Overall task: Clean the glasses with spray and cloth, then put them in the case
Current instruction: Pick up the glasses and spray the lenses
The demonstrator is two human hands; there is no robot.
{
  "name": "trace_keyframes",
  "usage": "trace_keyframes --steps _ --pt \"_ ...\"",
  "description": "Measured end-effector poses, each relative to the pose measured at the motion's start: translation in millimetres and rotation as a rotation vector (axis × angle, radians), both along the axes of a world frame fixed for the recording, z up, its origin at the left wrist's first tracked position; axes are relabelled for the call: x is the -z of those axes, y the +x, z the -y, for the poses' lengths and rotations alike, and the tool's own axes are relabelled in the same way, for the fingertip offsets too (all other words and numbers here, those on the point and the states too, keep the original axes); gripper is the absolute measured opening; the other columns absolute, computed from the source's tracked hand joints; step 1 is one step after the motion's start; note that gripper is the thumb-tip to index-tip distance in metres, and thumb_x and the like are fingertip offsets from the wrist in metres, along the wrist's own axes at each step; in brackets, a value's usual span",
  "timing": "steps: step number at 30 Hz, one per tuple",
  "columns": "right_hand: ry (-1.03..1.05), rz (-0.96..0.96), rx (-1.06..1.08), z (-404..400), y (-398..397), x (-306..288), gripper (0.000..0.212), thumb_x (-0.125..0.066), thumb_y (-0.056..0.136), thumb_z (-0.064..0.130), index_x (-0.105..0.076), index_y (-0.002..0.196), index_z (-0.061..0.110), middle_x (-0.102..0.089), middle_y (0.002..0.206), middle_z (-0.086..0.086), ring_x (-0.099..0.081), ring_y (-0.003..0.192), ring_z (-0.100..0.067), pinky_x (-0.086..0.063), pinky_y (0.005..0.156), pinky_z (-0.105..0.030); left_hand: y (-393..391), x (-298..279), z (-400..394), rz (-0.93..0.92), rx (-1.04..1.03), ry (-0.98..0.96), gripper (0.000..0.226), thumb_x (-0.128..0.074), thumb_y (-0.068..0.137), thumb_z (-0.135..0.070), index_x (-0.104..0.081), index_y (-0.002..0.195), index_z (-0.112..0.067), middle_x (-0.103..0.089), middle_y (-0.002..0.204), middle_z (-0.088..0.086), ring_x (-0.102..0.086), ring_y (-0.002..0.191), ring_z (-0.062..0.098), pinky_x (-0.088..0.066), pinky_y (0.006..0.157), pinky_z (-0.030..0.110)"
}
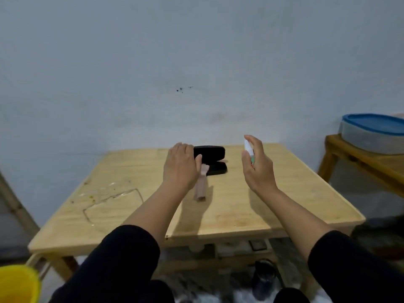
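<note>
Two hands hover over the table (251, 206). The left hand (180, 166) pinches a pinkish cloth (201, 184) before the open black case (211, 159) near the far edge. The right hand (259, 165) grips the spray (249, 148). Glasses (111, 199) lie left; the front edge is bare.

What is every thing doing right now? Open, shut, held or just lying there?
Case: open, on the table.
Spray bottle: held upright in the right hand.
Cloth: pinched in the left hand, hanging down to the table.
Glasses: lying on the table, untouched.
Box: blue lid on.
</note>
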State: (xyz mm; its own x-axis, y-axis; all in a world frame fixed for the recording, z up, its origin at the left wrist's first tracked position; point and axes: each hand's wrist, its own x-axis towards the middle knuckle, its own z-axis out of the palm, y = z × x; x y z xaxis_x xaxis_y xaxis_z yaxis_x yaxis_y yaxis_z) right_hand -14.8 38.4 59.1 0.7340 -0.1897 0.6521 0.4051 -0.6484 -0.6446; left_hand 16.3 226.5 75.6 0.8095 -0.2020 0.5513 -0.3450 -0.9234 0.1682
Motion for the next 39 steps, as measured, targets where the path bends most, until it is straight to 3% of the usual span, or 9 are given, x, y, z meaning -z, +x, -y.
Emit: trace_keyframes --steps 8,11,14,19,23,27,30,34,39 --pt "-0.001 -0.028 -0.233 -98 6 13 0.039 -0.039 0.095 0.022 -0.043 0.133 0.015 -0.058 0.078 -0.007 -0.045 0.051 -0.013 -0.032 0.055 -0.024 -38 1 -130 -0.053 -0.278 -0.095 0.039 -0.04 0.097 -0.029 -0.05 0.124 -0.003 -0.052 0.128 0.017 -0.039 0.126 0.03 -0.029 0.103 0.037" --pt "0.007 -0.071 -0.318 -130 7 18 0.043 -0.037 0.092 0.024 -0.042 0.134 0.017 -0.055 0.094 0.003 -0.047 0.067 -0.01 -0.034 0.071 -0.027 -51 8 -176 -0.104 -0.354 -0.141 0.035 -0.037 0.098 -0.026 -0.05 0.125 -0.008 -0.05 0.13 0.013 -0.038 0.127 0.027 -0.037 0.097 0.04" --pt "-0.037 -0.079 -0.359 -156 6 23 0.042 -0.037 0.094 0.021 -0.042 0.135 0.012 -0.052 0.106 0.005 -0.048 0.081 -0.014 -0.032 0.076 -0.009 -60 22 -216 -0.156 -0.355 -0.139 0.032 -0.036 0.097 -0.014 -0.05 0.125 -0.013 -0.048 0.133 0.011 -0.042 0.124 0.026 -0.041 0.093 0.04" --pt "-0.002 -0.151 -0.463 -185 13 39 0.044 -0.035 0.092 0.03 -0.039 0.135 0.02 -0.051 0.069 0.001 -0.041 0.051 -0.014 -0.033 0.054 -0.031 -70 45 -254 -0.229 -0.271 -0.128 0.054 -0.041 0.083 0.016 -0.054 0.123 -0.018 -0.043 0.138 0.01 -0.054 0.113 0.026 -0.048 0.094 0.038" --pt "0.077 -0.269 -0.543 -194 16 46 0.034 -0.039 0.099 0.027 -0.037 0.131 0.037 -0.05 0.068 -0.004 -0.046 0.052 -0.025 -0.045 0.052 -0.042 -63 64 -264 -0.276 -0.261 -0.168 0.041 -0.051 0.087 0.007 -0.06 0.117 -0.019 -0.041 0.142 0.006 -0.055 0.11 0.019 -0.038 0.089 0.015" --pt "0.283 -0.438 -0.634 -197 20 45 0.033 -0.04 0.098 0.027 -0.04 0.125 0.047 -0.05 0.081 -0.006 -0.047 0.048 -0.017 -0.043 0.044 -0.03 -53 75 -268 -0.253 -0.255 -0.215 0.031 -0.054 0.09 -0.012 -0.059 0.12 -0.008 -0.049 0.138 0.004 -0.047 0.108 0.004 -0.028 0.075 -0.008" --pt "0.362 -0.482 -0.654 -194 25 44 0.033 -0.041 0.098 0.026 -0.044 0.123 0.047 -0.048 0.085 -0.007 -0.045 0.043 -0.014 -0.039 0.039 -0.025 -47 75 -261 -0.216 -0.238 -0.259 0.025 -0.057 0.087 -0.009 -0.066 0.111 -0.007 -0.054 0.132 0.009 -0.053 0.116 0.02 -0.035 0.096 0.017" --pt "0.393 -0.486 -0.636 -188 29 42 0.033 -0.043 0.097 0.024 -0.048 0.12 0.048 -0.048 0.082 -0.007 -0.039 0.04 -0.014 -0.032 0.041 -0.025 -37 66 -256 -0.136 -0.265 -0.438 0.02 -0.057 0.086 0.001 -0.07 0.1 -0.005 -0.068 0.108 0.013 -0.065 0.096 0.019 -0.036 0.09 0.008" --pt "0.294 -0.456 -0.514 -180 24 44 0.034 -0.042 0.097 0.029 -0.047 0.11 0.059 -0.051 0.076 -0.007 -0.04 0.055 -0.02 -0.036 0.047 -0.03 -25 51 -240 -0.14 -0.338 -0.652 0.017 -0.059 0.089 -0.014 -0.072 0.1 -0.012 -0.073 0.099 0.006 -0.065 0.096 0.016 -0.041 0.096 0.023"
